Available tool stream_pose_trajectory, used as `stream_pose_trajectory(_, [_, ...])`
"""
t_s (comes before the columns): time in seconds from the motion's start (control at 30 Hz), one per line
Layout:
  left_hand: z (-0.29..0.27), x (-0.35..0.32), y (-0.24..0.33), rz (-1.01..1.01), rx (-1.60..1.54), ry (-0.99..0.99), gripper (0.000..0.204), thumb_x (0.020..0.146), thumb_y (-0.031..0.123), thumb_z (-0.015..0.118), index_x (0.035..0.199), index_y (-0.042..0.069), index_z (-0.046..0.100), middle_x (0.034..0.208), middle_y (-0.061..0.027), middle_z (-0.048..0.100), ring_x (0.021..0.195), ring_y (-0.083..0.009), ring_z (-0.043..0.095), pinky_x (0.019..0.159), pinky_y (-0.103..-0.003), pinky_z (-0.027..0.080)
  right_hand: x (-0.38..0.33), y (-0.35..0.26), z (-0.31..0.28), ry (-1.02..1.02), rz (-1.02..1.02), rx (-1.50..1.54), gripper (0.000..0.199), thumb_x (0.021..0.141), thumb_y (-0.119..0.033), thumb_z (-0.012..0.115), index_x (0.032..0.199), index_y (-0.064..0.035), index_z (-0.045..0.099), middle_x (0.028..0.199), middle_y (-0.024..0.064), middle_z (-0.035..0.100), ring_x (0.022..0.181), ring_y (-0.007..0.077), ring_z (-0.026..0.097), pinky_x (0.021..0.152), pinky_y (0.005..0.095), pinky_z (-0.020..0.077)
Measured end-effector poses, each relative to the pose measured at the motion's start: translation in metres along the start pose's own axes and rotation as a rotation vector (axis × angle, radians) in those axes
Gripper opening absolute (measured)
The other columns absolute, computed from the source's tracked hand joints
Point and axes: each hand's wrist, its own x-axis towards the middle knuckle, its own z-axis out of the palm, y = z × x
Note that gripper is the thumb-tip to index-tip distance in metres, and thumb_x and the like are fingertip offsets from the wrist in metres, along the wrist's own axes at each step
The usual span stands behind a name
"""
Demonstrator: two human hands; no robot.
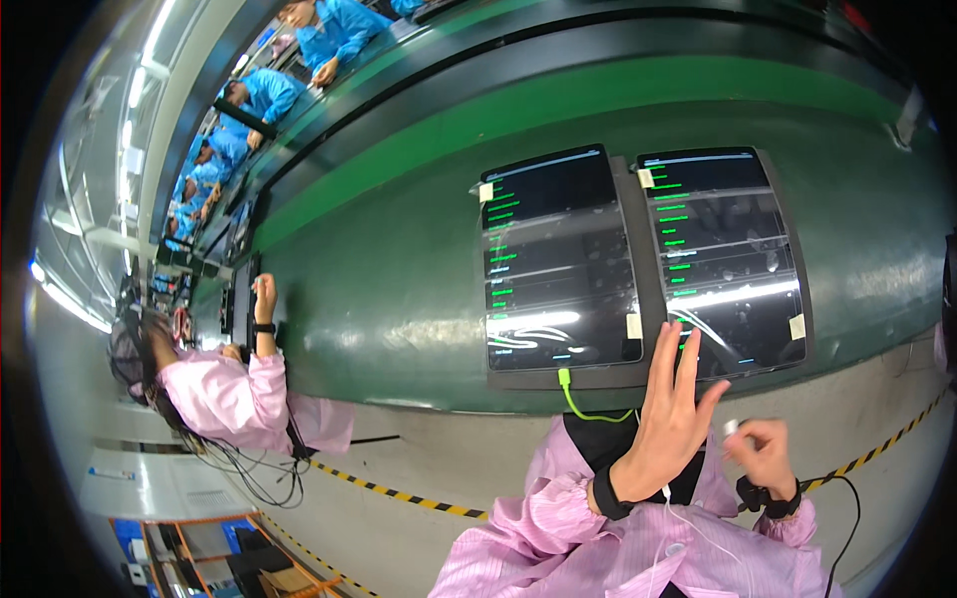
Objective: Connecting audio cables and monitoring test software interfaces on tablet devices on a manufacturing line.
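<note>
Two black tablets lie side by side on a dark grey mat (643, 239). Both the left tablet (558, 259) and the right tablet (728, 254) are lit with lists of green text. My left hand (670, 429) is open, its stretched fingers over the lower left corner of the right tablet; whether they touch the glass I cannot tell. Closer to my body, my right hand (763, 456) is closed around a small white piece (731, 428), apart from the tablets. A bright green cable (568, 394) runs from the lower edge of the left tablet.
The green bench (389, 309) stretches to both sides. At its left, a person in pink (229, 389) works seated. People in blue (344, 40) sit along the line beyond a dark rail. A thin white cable (703, 528) hangs at my chest. Striped tape (399, 496) marks the floor.
</note>
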Motion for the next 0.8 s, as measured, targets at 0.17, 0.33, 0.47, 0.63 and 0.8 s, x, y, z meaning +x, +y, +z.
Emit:
stream_pose_trajectory(0.17, [-0.067,0.006,-0.008,-0.059,0.028,0.089,0.074,0.070,0.007,0.075,0.130,-0.003,0.033,0.131,-0.0211,0.040,0.123,-0.0318,0.040,0.101,-0.038,0.034,0.006,-0.014,0.003,0.183,-0.159,-0.144,0.016,0.083,-0.010,0.058,0.073,0.0017,0.053,0.073,0.0105,0.058,0.067,0.0173,0.057,0.062,0.0275,0.0438])
stream_pose_trajectory(0.33, [-0.130,0.014,-0.072,-0.307,0.002,0.272,0.083,0.069,0.006,0.075,0.134,-0.002,0.025,0.138,-0.0178,0.030,0.129,-0.0274,0.030,0.107,-0.038,0.025,0.040,-0.049,0.061,0.060,-0.278,-0.010,0.022,0.087,-0.016,0.055,0.093,0.0036,0.050,0.079,0.0133,0.060,0.069,0.0223,0.059,0.065,0.0308,0.0465])
stream_pose_trajectory(0.47, [-0.139,-0.003,-0.099,-0.268,-0.227,0.054,0.101,0.060,0.006,0.081,0.138,-0.001,0.017,0.144,-0.0175,0.022,0.132,-0.0261,0.024,0.109,-0.036,0.021,0.060,-0.076,0.108,0.000,-0.307,-0.330,0.026,0.080,-0.015,0.065,0.089,0.0030,0.049,0.066,0.0125,0.055,0.059,0.0270,0.057,0.054,0.0347,0.0452])
stream_pose_trajectory(0.63, [-0.133,-0.003,-0.092,-0.263,-0.130,0.094,0.099,0.061,0.008,0.082,0.137,-0.004,0.018,0.142,-0.0192,0.024,0.130,-0.0255,0.029,0.106,-0.034,0.025,0.086,-0.068,0.148,0.052,-0.490,-0.399,0.020,0.079,-0.008,0.062,0.078,0.0011,0.044,0.064,0.0175,0.051,0.057,0.0349,0.054,0.050,0.0404,0.0416])
stream_pose_trajectory(0.8, [-0.129,-0.010,-0.100,-0.243,-0.044,0.147,0.095,0.063,0.003,0.079,0.137,-0.002,0.019,0.140,-0.0205,0.030,0.129,-0.0263,0.032,0.106,-0.034,0.026,0.085,-0.075,0.141,0.118,-0.314,-0.289,0.027,0.077,-0.003,0.063,0.066,-0.0001,0.039,0.053,0.0161,0.052,0.047,0.0342,0.055,0.041,0.0366,0.0382])
